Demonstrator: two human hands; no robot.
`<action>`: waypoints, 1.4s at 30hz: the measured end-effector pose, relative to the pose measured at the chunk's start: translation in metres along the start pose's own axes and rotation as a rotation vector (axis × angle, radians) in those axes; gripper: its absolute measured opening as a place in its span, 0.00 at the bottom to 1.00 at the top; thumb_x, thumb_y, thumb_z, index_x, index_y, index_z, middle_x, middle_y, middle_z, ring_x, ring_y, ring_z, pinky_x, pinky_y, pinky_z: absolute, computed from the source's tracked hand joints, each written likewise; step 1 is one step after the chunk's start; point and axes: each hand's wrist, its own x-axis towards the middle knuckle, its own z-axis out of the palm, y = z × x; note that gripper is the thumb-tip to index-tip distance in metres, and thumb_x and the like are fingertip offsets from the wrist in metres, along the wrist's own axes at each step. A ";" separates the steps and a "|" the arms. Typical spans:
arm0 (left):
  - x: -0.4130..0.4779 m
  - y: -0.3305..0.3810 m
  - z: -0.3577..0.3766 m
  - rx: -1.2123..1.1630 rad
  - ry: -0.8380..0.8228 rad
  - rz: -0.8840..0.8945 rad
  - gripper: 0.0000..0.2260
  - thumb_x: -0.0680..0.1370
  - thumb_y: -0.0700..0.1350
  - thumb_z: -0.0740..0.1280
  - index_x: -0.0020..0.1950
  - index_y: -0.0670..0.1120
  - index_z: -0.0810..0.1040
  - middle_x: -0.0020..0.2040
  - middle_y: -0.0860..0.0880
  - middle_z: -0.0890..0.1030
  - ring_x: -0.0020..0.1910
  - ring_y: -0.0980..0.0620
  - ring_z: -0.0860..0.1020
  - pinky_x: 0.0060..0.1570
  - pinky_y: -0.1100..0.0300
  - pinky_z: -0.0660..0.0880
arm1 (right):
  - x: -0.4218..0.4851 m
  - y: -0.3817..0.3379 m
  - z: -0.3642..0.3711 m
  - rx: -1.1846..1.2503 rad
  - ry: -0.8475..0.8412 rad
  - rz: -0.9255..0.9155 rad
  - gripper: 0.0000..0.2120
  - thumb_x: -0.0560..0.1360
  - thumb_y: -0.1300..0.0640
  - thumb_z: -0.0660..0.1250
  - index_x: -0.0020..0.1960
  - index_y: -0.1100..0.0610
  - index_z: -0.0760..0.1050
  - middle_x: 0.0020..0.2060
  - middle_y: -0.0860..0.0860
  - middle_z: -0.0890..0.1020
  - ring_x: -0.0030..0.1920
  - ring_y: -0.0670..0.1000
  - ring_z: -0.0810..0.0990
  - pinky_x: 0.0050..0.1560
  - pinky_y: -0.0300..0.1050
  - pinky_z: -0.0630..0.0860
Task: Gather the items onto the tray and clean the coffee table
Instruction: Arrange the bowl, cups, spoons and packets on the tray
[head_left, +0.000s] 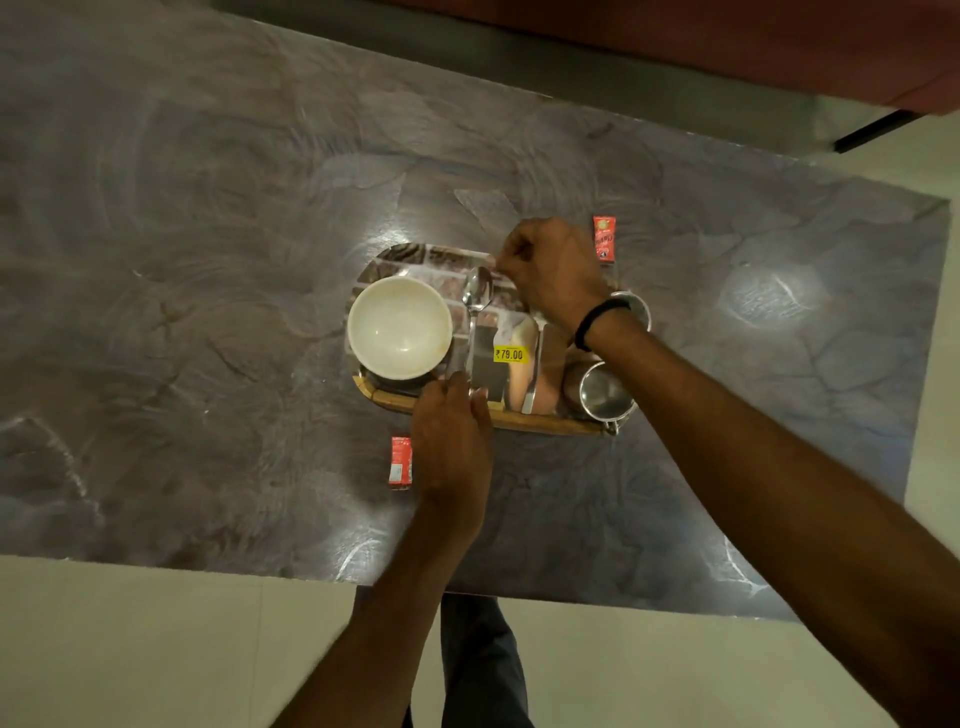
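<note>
A wooden-rimmed tray (519, 422) sits mid-table and carries a white bowl (399, 327), a steel spoon (477, 296), a flat steel utensil (535, 374) and two steel cups (602, 392) (636, 306). My left hand (452, 436) is at the tray's near rim, fingertips closed on the end of the spoon's handle. My right hand (553, 270) hovers over the tray's far side with its fingers pinched shut; nothing is visible in them. One red sachet (604, 239) lies on the table beyond the tray, another red sachet (400, 460) lies left of my left wrist.
The dark marbled coffee table (208, 260) stretches far to the left and right of the tray. A yellow price sticker (509, 354) is on the tray's base. A maroon sofa (779, 41) lies beyond the far edge. Pale floor (130, 649) borders the near edge.
</note>
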 end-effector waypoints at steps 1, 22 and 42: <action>-0.004 0.000 -0.004 -0.021 0.003 0.009 0.08 0.80 0.46 0.68 0.54 0.43 0.81 0.44 0.45 0.82 0.42 0.50 0.79 0.39 0.61 0.73 | 0.000 0.005 -0.012 0.014 0.059 0.011 0.09 0.76 0.53 0.73 0.45 0.59 0.81 0.38 0.50 0.82 0.36 0.44 0.78 0.35 0.28 0.71; -0.035 -0.038 -0.027 -0.008 0.063 -0.094 0.09 0.79 0.48 0.69 0.54 0.44 0.82 0.48 0.46 0.83 0.46 0.49 0.80 0.50 0.56 0.77 | 0.020 0.058 -0.056 -0.078 0.193 0.216 0.10 0.75 0.58 0.71 0.54 0.60 0.77 0.54 0.60 0.83 0.54 0.58 0.82 0.52 0.48 0.79; -0.072 -0.073 -0.024 0.061 -0.072 -0.258 0.18 0.77 0.49 0.69 0.64 0.42 0.75 0.57 0.41 0.78 0.55 0.43 0.77 0.55 0.50 0.75 | -0.031 0.009 0.009 -0.419 -0.225 -0.249 0.10 0.77 0.65 0.66 0.54 0.62 0.84 0.52 0.61 0.85 0.54 0.61 0.82 0.57 0.57 0.78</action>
